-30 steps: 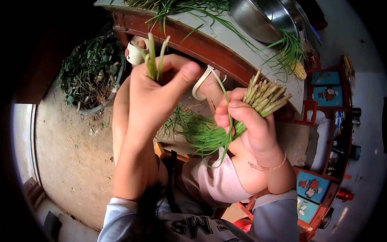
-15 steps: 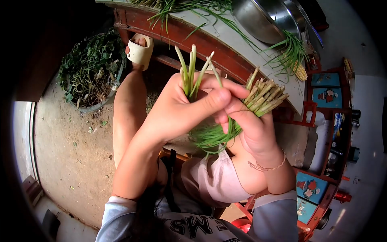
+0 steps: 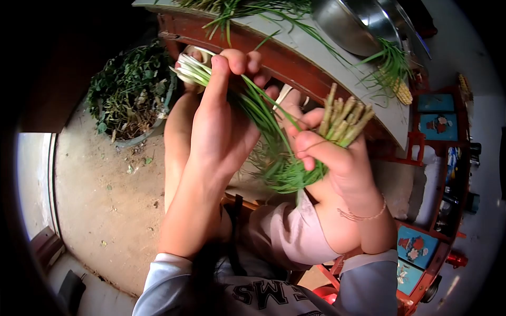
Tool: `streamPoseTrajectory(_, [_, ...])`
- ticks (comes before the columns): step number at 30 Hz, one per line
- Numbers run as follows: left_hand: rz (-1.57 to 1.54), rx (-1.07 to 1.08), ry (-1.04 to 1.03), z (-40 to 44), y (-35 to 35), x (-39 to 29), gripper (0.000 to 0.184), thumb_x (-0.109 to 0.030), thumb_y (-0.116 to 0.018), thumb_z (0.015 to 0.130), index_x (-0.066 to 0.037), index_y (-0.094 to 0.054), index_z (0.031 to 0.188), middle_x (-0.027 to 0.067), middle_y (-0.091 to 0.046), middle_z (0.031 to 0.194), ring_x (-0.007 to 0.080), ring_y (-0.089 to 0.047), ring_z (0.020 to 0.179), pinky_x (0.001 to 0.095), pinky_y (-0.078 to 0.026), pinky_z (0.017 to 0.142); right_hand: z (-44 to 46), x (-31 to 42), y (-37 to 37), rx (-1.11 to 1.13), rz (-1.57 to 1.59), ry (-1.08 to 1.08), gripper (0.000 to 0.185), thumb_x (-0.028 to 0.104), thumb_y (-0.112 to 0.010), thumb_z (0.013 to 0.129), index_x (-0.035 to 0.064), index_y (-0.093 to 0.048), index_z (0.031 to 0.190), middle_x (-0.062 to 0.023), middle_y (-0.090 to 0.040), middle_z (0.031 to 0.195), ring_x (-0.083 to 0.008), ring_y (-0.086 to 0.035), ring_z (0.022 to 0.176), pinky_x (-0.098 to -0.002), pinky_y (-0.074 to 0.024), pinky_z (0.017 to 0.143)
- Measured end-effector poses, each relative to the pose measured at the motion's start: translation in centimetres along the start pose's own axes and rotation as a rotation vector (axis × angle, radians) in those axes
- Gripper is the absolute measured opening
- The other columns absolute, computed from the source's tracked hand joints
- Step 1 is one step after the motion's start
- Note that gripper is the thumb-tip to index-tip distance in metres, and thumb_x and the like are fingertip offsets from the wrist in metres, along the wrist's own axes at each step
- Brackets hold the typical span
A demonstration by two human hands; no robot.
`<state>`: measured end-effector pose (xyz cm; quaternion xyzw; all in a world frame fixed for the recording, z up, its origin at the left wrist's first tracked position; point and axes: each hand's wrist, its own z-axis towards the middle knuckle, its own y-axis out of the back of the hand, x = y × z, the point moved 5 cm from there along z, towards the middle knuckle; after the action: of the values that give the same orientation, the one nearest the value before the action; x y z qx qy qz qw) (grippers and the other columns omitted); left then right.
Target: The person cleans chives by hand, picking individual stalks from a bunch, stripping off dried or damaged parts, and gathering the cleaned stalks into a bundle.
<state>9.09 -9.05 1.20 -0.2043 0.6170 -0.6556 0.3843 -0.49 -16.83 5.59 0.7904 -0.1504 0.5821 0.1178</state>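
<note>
My left hand (image 3: 221, 116) is raised left of centre, its fingers closed on several thin green stalks (image 3: 263, 118) with clean white ends (image 3: 192, 71) that stick out to the left. The green leaves of these stalks trail down toward the right. My right hand (image 3: 337, 163) grips a thick bunch of stalks (image 3: 345, 121), whose brownish cut-looking ends point up and right. Green leaves (image 3: 298, 176) of the bunch hang below that hand, over my lap.
A red-sided table (image 3: 295, 73) holds loose green leaves (image 3: 295, 23), a metal bowl (image 3: 345, 26) and a corn cob (image 3: 403, 92). A leafy tub (image 3: 132, 95) stands on the floor (image 3: 110, 195) at left. Red cabinets with blue panels (image 3: 416, 245) are at right.
My left hand came near the right hand, then moved back up and left. Its stalks now lie slanted with white ends out to the left, instead of upright.
</note>
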Motion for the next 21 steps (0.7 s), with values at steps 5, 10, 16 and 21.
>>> streamPoseTrajectory(5, [-0.217,-0.02,-0.046,0.1,0.0,-1.7,0.021,-0.031,-0.036,0.089,-0.013,-0.044,0.081,-0.0016,-0.046,0.087,0.0136,-0.044,0.083,0.0326,-0.037,0.082,0.4,-0.3,0.7,-0.02,-0.005,-0.019,0.011,0.006,-0.053,0.071,-0.0042,-0.053,0.074,-0.0045,-0.049,0.058,-0.0089,-0.044,0.047,-0.0202,-0.0369,0.046])
streamPoseTrajectory(10, [-0.597,0.066,-0.005,0.2,1.2,-3.7,0.024,-0.024,-0.032,0.09,-0.01,-0.041,0.073,-0.0037,-0.037,0.063,0.0085,-0.034,0.056,0.0251,-0.034,0.06,0.6,-0.3,2.2,-0.055,-0.117,-0.012,0.01,0.007,-0.054,0.071,-0.003,-0.051,0.071,-0.005,-0.048,0.057,-0.0095,-0.043,0.046,-0.0221,-0.038,0.048])
streamPoseTrajectory(16, [-0.625,-0.077,-0.004,0.4,3.5,-6.2,0.032,-0.013,-0.032,0.088,-0.009,-0.031,0.056,-0.0013,-0.027,0.05,0.0095,-0.024,0.043,0.0227,-0.027,0.043,0.9,-0.2,4.1,-0.088,-0.141,0.011,0.01,0.009,-0.052,0.073,-0.0006,-0.05,0.073,-0.0005,-0.041,0.054,-0.0081,-0.038,0.045,-0.0228,-0.0368,0.055])
streamPoseTrajectory(21, [-0.671,-0.116,0.015,0.2,3.9,-7.2,0.033,-0.009,-0.032,0.087,-0.009,-0.029,0.054,-0.0015,-0.023,0.049,0.0097,-0.02,0.042,0.0219,-0.022,0.04,0.9,-0.2,5.1,-0.117,-0.096,0.03,0.01,0.01,-0.051,0.074,0.0009,-0.05,0.077,0.0009,-0.039,0.053,-0.0073,-0.036,0.046,-0.0225,-0.0354,0.055])
